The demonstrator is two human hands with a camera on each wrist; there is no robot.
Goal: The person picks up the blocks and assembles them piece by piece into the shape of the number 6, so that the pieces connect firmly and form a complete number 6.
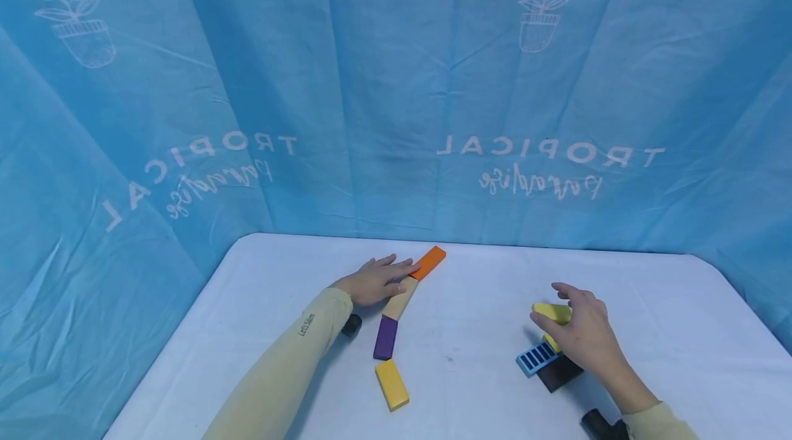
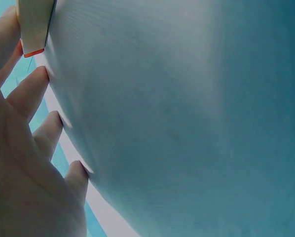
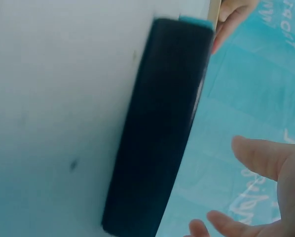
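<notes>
Touching the orange block (image 1: 430, 262) on the desk (image 1: 470, 385), my left hand (image 1: 373, 282), fingers spread, could skew it by pressing sideways; my right hand (image 1: 588, 331), thumb and fingers apart beside the pale yellow block (image 1: 552, 312), could jostle the blue block (image 1: 537, 359).

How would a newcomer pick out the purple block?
On the white table, a crooked line of blocks runs from near the far edge toward the camera, with the left hand at its far part. Third from the far end, between the pale wooden block and the yellow block, lies the purple block; no neighbour shares its colour.
</notes>
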